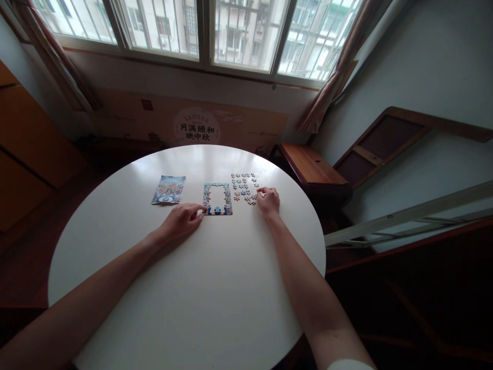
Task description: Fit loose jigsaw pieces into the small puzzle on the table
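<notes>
A small jigsaw frame (217,199), its border assembled and its middle bare, lies on the round white table (185,288). My left hand (184,218) rests at the frame's lower left corner, fingers curled with the fingertips touching the edge. Several loose puzzle pieces (244,187) are spread to the right of the frame. My right hand (268,200) lies at the lower right of that scatter, fingers bent and pinching at a piece there; the piece itself is too small to make out. A colourful picture card (168,189) lies to the left of the frame.
A cardboard panel with printed characters (196,127) leans under the window behind the table. A wooden side table (311,167) stands close to the table's right rim. Wooden frames (385,144) lean against the right wall. A wooden cabinet (23,144) stands at the left.
</notes>
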The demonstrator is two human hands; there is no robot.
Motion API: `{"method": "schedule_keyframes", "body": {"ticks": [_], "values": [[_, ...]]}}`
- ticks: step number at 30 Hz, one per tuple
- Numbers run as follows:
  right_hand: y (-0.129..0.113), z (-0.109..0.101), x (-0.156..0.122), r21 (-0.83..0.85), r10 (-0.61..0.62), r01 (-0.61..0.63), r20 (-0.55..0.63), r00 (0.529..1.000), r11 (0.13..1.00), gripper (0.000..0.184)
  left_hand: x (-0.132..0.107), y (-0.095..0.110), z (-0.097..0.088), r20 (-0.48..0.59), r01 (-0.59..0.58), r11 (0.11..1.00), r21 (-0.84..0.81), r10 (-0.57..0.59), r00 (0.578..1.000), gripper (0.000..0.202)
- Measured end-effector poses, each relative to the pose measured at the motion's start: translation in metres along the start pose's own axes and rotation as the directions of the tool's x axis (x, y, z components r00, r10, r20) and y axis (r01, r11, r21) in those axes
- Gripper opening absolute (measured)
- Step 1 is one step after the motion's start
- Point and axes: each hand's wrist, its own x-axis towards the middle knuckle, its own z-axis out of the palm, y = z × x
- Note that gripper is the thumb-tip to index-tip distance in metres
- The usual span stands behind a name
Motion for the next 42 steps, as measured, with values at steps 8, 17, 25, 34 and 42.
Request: {"method": "schedule_keyframes", "body": {"ticks": [8,17,25,34,42], "values": [[0.0015,0.0012,0.0001,-0.006,-0.014,0.014,-0.017,1.000,1.000,0.026,-0.0003,-0.0006,0.0005,-0.005,0.002,1.000,0.000,-0.002,1.000,0.030],[0.0024,0.0020,0.0011,-0.016,-0.008,0.008,-0.002,1.000,1.000,0.025,-0.0007,-0.0014,0.0011,-0.003,-0.007,1.000,0.011,0.007,1.000,0.030],[-0.0004,-0.0013,-0.0015,-0.015,-0.015,0.015,0.008,1.000,1.000,0.025,-0.0003,0.0008,-0.0004,0.003,-0.007,1.000,0.011,0.007,1.000,0.029],[0.0034,0.0028,0.0010,-0.004,-0.024,0.024,-0.006,1.000,1.000,0.024,0.0004,0.0012,-0.0003,0.018,0.011,1.000,0.005,-0.012,1.000,0.030],[0.0028,0.0025,0.0003,0.003,-0.027,0.027,-0.007,1.000,1.000,0.023,-0.0002,-0.0005,0.0004,0.018,0.001,1.000,0.014,-0.001,1.000,0.031]]}}
